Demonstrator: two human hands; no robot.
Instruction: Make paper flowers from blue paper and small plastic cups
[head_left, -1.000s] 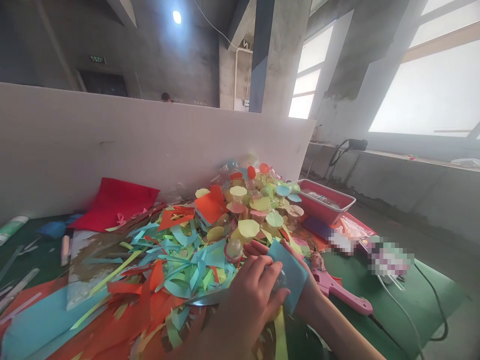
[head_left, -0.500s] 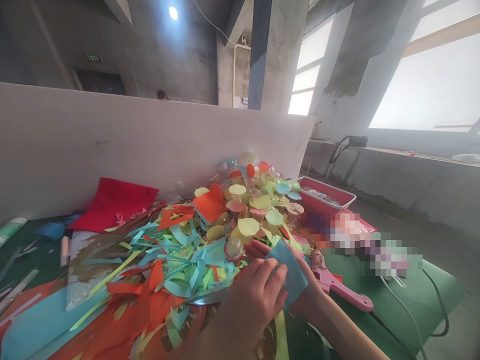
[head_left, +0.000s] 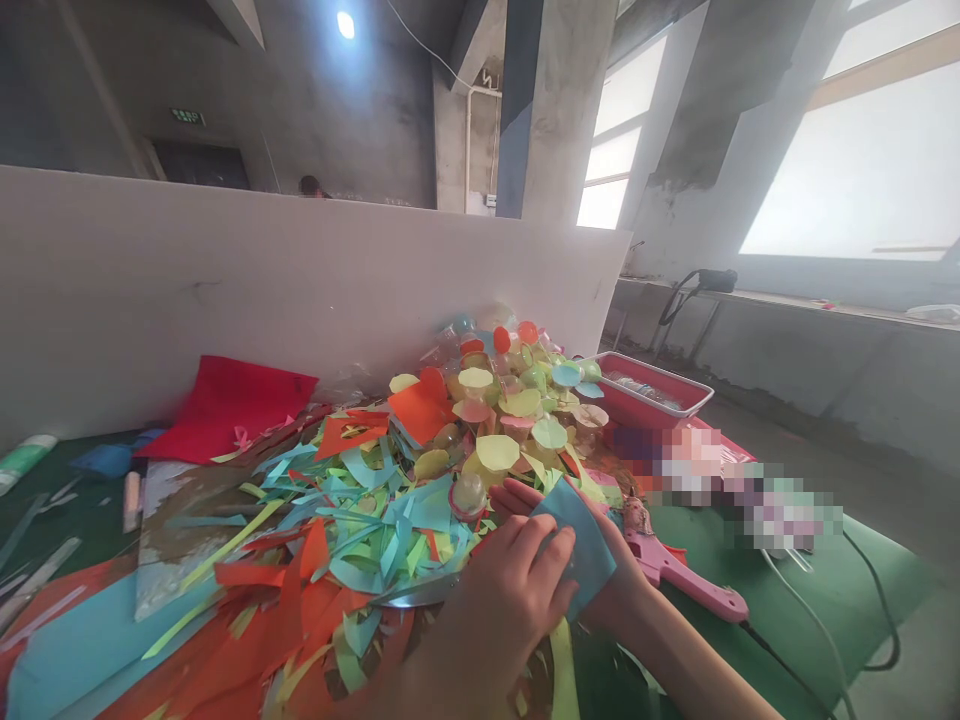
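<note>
A folded-looking piece of blue paper [head_left: 592, 565] lies between my two hands. My left hand [head_left: 521, 575] comes from the lower left, its curled fingers pressing on the paper's left part. Beneath the paper is my right hand [head_left: 622, 575], palm up, supporting it, with fingertips showing beyond its far left edge. Just past the fingers sits a small clear dome [head_left: 469, 493] in a pile of rounded pieces topped with yellow, green, blue and orange paper [head_left: 497, 453]. Blue, green and orange paper scraps [head_left: 375, 535] spread left of my hands.
A pink glue gun [head_left: 694, 585] with a cord rests on the green table [head_left: 847, 610] at right. Behind it stands a red tray [head_left: 645, 410] with a white rim. Red paper [head_left: 232, 405] lies at the back left, before a pale partition [head_left: 300, 280].
Both hands and the blue paper stay almost as they were. Beyond the partition, the dark top of a person's head has shifted slightly left and higher.
</note>
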